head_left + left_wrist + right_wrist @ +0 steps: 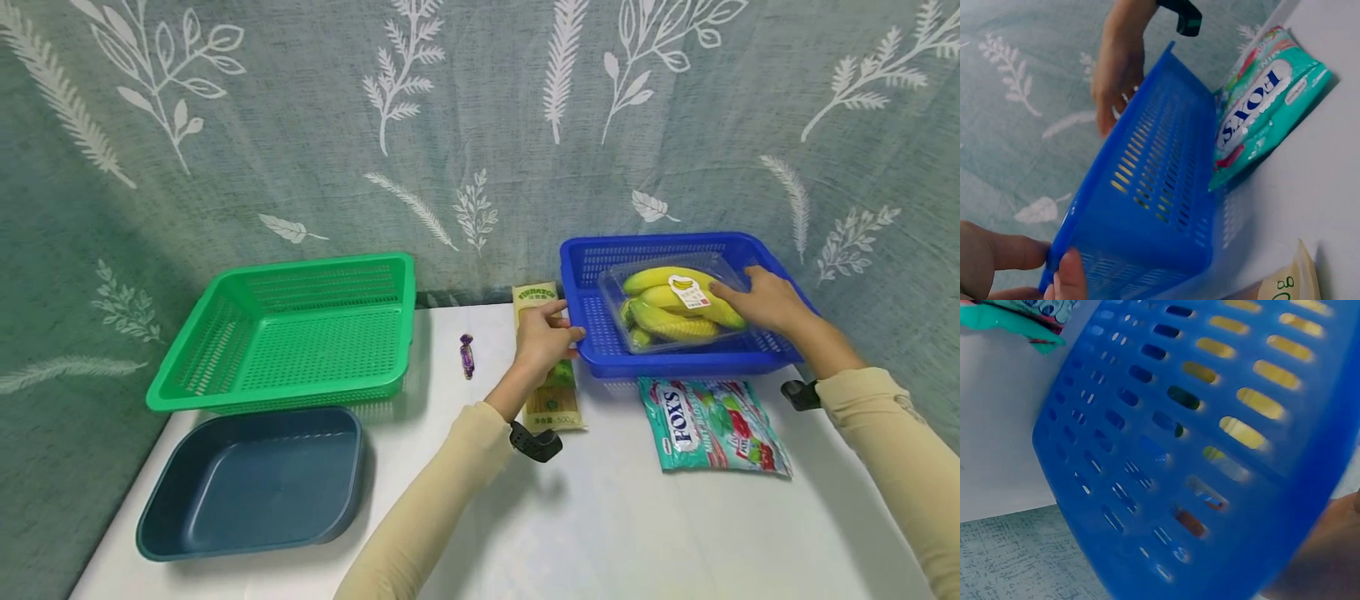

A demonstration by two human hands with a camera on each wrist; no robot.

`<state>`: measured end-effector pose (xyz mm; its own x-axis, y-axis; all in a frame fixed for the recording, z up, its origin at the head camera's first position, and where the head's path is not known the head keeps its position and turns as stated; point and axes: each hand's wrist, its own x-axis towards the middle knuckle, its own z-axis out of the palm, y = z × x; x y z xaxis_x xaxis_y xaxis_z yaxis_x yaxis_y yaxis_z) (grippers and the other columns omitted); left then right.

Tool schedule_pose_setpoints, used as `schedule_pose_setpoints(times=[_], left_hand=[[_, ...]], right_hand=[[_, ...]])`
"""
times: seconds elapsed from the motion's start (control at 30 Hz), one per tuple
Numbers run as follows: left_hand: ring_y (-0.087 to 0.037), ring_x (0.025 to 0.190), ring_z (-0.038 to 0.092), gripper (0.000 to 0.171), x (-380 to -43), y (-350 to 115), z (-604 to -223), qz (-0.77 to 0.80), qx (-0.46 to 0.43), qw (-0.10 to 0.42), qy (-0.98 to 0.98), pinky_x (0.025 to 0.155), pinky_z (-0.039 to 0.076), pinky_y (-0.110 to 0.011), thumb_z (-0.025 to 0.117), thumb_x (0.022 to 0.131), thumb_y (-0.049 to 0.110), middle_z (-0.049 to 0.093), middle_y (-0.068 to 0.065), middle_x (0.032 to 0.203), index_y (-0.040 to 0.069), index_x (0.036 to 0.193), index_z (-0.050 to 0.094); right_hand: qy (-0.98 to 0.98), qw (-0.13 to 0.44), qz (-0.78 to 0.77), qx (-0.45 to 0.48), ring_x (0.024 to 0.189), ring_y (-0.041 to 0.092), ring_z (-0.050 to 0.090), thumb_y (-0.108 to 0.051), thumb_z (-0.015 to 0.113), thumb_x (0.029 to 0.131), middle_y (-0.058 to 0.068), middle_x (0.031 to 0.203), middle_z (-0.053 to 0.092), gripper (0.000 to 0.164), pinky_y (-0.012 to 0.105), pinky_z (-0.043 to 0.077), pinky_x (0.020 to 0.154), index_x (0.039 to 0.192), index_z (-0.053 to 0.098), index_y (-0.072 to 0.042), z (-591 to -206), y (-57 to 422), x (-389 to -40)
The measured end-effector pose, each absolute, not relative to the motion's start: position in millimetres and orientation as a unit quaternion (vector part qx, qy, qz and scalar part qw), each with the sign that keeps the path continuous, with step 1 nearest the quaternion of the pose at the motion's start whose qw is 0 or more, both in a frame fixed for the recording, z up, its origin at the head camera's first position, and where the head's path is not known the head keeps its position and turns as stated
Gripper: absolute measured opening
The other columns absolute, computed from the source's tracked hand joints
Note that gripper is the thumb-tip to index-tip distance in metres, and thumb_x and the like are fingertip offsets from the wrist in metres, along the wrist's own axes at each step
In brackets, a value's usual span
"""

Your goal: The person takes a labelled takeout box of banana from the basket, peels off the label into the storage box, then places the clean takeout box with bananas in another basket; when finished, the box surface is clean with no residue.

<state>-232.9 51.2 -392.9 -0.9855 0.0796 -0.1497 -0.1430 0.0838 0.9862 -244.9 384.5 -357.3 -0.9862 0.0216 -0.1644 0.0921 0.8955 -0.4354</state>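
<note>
Left hand pinching the blue basket by its left rim, likely to steady it, while the right hand meets the banana pack inside, gripping or merely touching, I can't tell!

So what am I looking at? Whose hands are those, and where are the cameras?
There's no machine here: these are a person's own two bare hands. The widest picture comes from a camera worn on the head, looking forward and down. The other two come from cameras on the left and right wrists, so the blue basket looks big and tilted there. The left hand pinches that basket's rim. The right hand is beside a clear box of bananas inside it, but I can't tell whether it grips. The white table also holds a green basket, a dark tub, a little wrapped sweet, a long packet and a Fox's bag.
</note>
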Motion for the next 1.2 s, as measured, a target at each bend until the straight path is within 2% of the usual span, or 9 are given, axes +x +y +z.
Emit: schedule_pose_setpoints(times=[0.4,0.77,0.87,0.9,0.97,1.0,1.03,1.1,1.2], left_hand=[[-0.034,0.092,0.069,0.057,-231.4,52.5,-394.1,0.680,-0.021,0.085,0.728,0.073,0.059,-0.049,0.072,0.087,-0.007,0.059,-0.007,0.089,0.007,0.141,0.058],[-0.036,0.093,0.068,0.057,-231.4,52.9,-393.8,0.677,-0.026,0.082,0.731,0.072,0.059,-0.049,0.073,0.087,-0.006,0.059,-0.006,0.087,0.008,0.140,0.059],[-0.035,0.092,0.069,0.057,-231.4,51.9,-393.4,0.675,-0.026,0.080,0.733,0.069,0.060,-0.045,0.073,0.087,-0.006,0.059,-0.006,0.087,0.009,0.140,0.059],[-0.034,0.091,0.069,0.057,-231.6,51.5,-393.5,0.674,-0.027,0.080,0.734,0.067,0.060,-0.043,0.073,0.087,-0.005,0.059,-0.006,0.087,0.009,0.140,0.059],[-0.031,0.087,0.070,0.057,-232.2,50.8,-393.7,0.672,-0.027,0.077,0.736,0.064,0.060,-0.041,0.074,0.087,-0.005,0.059,-0.006,0.087,0.009,0.139,0.060],[-0.029,0.085,0.070,0.056,-232.5,50.5,-393.9,0.671,-0.028,0.076,0.737,0.064,0.060,-0.041,0.074,0.087,-0.005,0.060,-0.006,0.087,0.009,0.139,0.060],[-0.027,0.083,0.069,0.056,-232.8,50.4,-394.1,0.672,-0.028,0.075,0.736,0.064,0.060,-0.041,0.074,0.086,-0.005,0.060,-0.006,0.087,0.009,0.139,0.060],[-0.024,0.080,0.069,0.056,-233.3,50.4,-394.7,0.674,-0.029,0.075,0.734,0.067,0.060,-0.044,0.074,0.086,-0.005,0.060,-0.006,0.087,0.008,0.139,0.060],[-0.020,0.075,0.067,0.055,-233.3,51.1,-394.9,0.675,-0.026,0.077,0.733,0.067,0.060,-0.044,0.074,0.086,-0.006,0.059,-0.005,0.086,0.007,0.138,0.060]], right_hand=[[0.968,0.113,-0.220,0.039,0.127,0.069,0.021,-0.063,0.033,0.100,0.055,0.140,0.016,0.106,0.073,0.028,0.102,0.140,0.009,0.031,-369.8,389.4,-258.1],[0.959,0.140,-0.240,0.054,0.128,0.069,0.019,-0.071,0.034,0.096,0.055,0.142,0.012,0.114,0.073,0.030,0.101,0.141,0.006,0.030,-369.9,392.1,-257.4],[0.958,0.143,-0.242,0.053,0.123,0.067,0.030,-0.071,0.036,0.096,0.055,0.139,0.019,0.114,0.070,0.038,0.095,0.139,0.011,0.032,-368.5,389.6,-256.3],[0.958,0.146,-0.242,0.054,0.115,0.064,0.041,-0.071,0.038,0.096,0.053,0.132,0.032,0.111,0.067,0.044,0.090,0.137,0.023,0.032,-368.6,388.6,-256.4],[0.957,0.147,-0.245,0.055,0.091,0.051,0.056,-0.071,0.042,0.095,0.040,0.102,0.053,0.097,0.057,0.052,0.077,0.114,0.050,0.024,-368.8,385.6,-256.7],[0.955,0.148,-0.251,0.057,0.077,0.042,0.057,-0.071,0.044,0.094,0.029,0.085,0.055,0.087,0.051,0.053,0.070,0.097,0.056,0.015,-369.1,384.3,-257.4],[0.953,0.150,-0.258,0.059,0.069,0.033,0.055,-0.071,0.047,0.093,0.019,0.074,0.049,0.077,0.046,0.054,0.065,0.085,0.053,0.006,-369.4,383.0,-257.9],[0.947,0.157,-0.272,0.064,0.062,0.022,0.050,-0.071,0.050,0.091,0.003,0.068,0.038,0.067,0.040,0.053,0.061,0.075,0.043,-0.007,-369.9,381.3,-258.6],[0.941,0.164,-0.288,0.072,0.071,0.024,0.055,-0.072,0.051,0.090,0.009,0.077,0.045,0.074,0.039,0.054,0.063,0.085,0.048,0.002,-370.4,380.5,-258.2]])
